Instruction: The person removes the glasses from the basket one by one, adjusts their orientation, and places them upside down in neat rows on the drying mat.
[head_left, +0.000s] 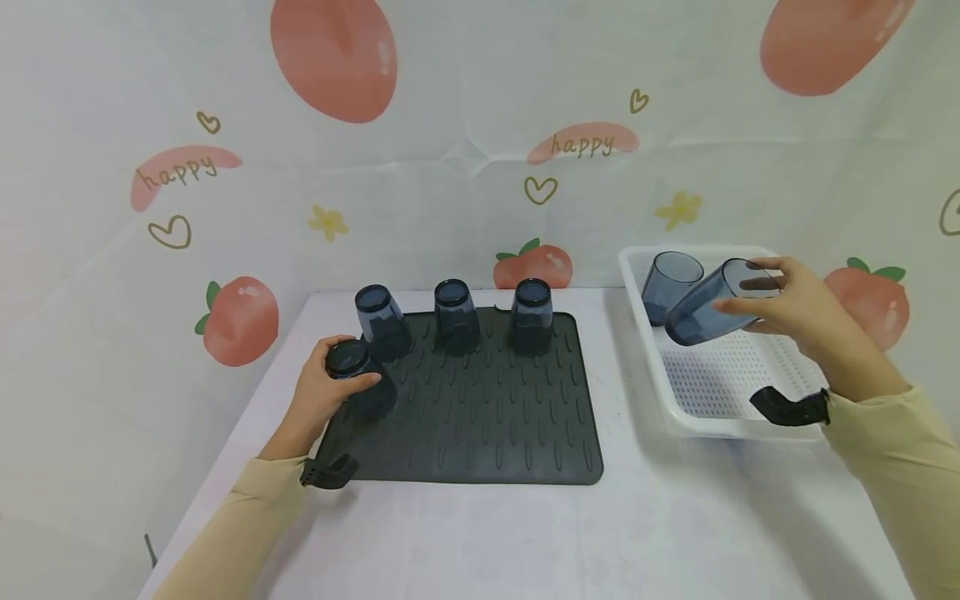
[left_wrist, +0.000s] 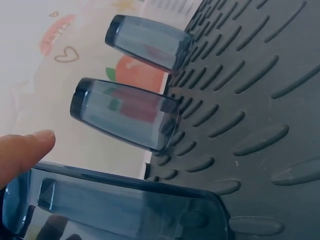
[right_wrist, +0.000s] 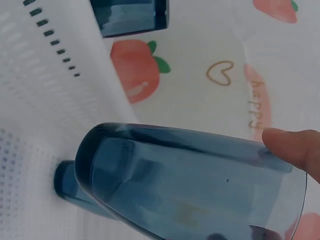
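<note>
On the left part of a dark ribbed drying mat [head_left: 480,433], my left hand [head_left: 315,396] grips an upside-down blue drinking glass [head_left: 367,396] near its base. Its thumb shows beside that glass [left_wrist: 115,205] in the left wrist view. Three more blue glasses stand upside down along the mat's back: a left one [head_left: 386,325], a middle one [head_left: 457,321] and a right one [head_left: 532,321]. Above the white basket [head_left: 660,375], my right hand [head_left: 795,308] holds a tilted blue glass [head_left: 705,308] near its rim, base pointing down-left. Another glass [head_left: 666,287] leans inside the basket.
The basket has a perforated floor and stands on the white table [head_left: 525,533], right of the mat. Behind them hangs a fruit-patterned cloth [head_left: 450,183]. A strip of table separates mat and basket.
</note>
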